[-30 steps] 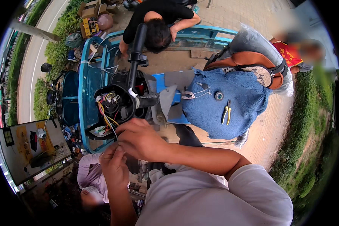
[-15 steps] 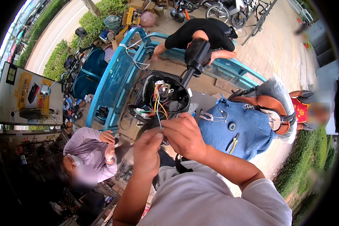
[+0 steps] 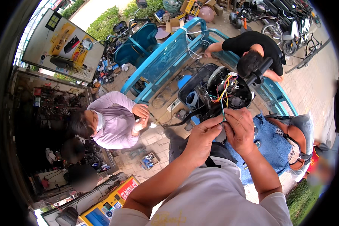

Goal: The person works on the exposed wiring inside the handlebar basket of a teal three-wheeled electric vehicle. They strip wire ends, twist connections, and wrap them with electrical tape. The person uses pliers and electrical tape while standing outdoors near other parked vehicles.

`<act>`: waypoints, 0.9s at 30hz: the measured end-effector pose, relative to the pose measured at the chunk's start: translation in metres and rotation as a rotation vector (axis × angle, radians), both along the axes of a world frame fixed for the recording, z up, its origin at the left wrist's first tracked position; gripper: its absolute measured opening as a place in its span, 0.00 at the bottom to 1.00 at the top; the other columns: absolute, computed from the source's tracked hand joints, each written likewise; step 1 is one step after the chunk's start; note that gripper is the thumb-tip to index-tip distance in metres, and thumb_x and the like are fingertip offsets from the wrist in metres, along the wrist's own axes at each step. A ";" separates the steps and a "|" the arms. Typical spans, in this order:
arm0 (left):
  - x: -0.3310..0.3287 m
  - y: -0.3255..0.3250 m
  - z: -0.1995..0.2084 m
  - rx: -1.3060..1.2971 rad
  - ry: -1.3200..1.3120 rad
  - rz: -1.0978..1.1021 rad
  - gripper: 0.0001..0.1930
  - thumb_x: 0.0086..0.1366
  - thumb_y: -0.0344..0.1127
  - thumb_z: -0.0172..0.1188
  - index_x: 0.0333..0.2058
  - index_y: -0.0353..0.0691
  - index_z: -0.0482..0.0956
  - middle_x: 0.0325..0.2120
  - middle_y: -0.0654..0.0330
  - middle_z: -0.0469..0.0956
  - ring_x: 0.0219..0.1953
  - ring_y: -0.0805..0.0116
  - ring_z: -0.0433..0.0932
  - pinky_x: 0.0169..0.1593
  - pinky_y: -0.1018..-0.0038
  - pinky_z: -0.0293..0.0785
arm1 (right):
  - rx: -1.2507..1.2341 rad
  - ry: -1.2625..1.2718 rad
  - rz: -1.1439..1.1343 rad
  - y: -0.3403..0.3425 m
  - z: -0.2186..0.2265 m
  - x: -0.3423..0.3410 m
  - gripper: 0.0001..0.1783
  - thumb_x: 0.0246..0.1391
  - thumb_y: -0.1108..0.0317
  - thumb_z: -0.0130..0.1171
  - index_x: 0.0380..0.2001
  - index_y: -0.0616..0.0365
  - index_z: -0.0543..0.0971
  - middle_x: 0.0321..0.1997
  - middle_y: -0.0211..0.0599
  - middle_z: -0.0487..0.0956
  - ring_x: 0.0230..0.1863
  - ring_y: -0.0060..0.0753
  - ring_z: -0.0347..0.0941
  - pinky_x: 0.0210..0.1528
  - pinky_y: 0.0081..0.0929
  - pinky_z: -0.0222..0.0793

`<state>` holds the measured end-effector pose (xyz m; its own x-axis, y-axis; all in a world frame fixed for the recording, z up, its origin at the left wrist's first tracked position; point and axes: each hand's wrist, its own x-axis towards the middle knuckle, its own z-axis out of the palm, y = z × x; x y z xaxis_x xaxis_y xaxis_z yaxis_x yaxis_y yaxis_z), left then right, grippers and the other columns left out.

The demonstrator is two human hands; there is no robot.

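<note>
Both of my hands meet at the middle of the view, in front of an open black housing (image 3: 246, 101) with loose coloured wires (image 3: 226, 87). A thin bluish-green wire (image 3: 222, 109) runs out of it down to my fingertips. My left hand (image 3: 202, 140) pinches this wire between thumb and forefinger. Close beside it, my right hand (image 3: 240, 130) has its fingers closed on the same wire; its very end is hidden between the fingers. A black handlebar grip (image 3: 260, 71) sticks out at the housing's far right.
A blue cloth (image 3: 267, 160) covers a seat at the right, by a brown child seat (image 3: 295, 141). Blue metal railings (image 3: 160, 60) stand beyond the housing. A person in black (image 3: 258, 41) leans over them; another in lilac (image 3: 115, 113) stands left. A small parts box (image 3: 150, 160) lies on the paving.
My view has swung left, so the housing, people and cloth appear farther right. Both hands still pinch the wire, and my right hand is now more upright.
</note>
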<state>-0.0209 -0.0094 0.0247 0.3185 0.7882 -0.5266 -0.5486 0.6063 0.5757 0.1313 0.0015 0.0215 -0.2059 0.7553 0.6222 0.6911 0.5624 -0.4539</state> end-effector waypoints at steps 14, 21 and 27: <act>-0.001 0.001 -0.018 0.339 0.322 -0.059 0.11 0.63 0.28 0.60 0.44 0.35 0.80 0.31 0.66 0.76 0.34 0.77 0.72 0.38 0.79 0.69 | -0.010 -0.125 0.051 0.013 0.014 -0.001 0.10 0.37 0.79 0.61 0.26 0.60 0.73 0.28 0.35 0.75 0.26 0.34 0.70 0.32 0.33 0.64; 0.003 0.008 -0.022 1.064 1.011 0.076 0.12 0.57 0.24 0.60 0.41 0.43 0.82 0.26 0.60 0.72 0.30 0.63 0.70 0.34 0.70 0.66 | -1.517 1.426 0.055 0.000 0.013 0.004 0.06 0.53 0.68 0.49 0.23 0.55 0.70 0.18 0.21 0.62 0.18 0.18 0.53 0.22 0.23 0.52; 0.005 0.004 -0.024 0.960 0.943 0.098 0.10 0.58 0.25 0.60 0.39 0.41 0.82 0.26 0.60 0.72 0.31 0.63 0.70 0.34 0.70 0.67 | -1.418 1.414 -0.043 -0.008 0.017 -0.006 0.06 0.54 0.67 0.53 0.25 0.55 0.72 0.18 0.23 0.64 0.18 0.19 0.54 0.23 0.21 0.53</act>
<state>-0.0162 -0.0052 0.0005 0.0655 0.9644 0.2564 0.2704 -0.2645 0.9257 0.1257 -0.0066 0.0381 -0.1684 0.7544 -0.6344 -0.4868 -0.6233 -0.6120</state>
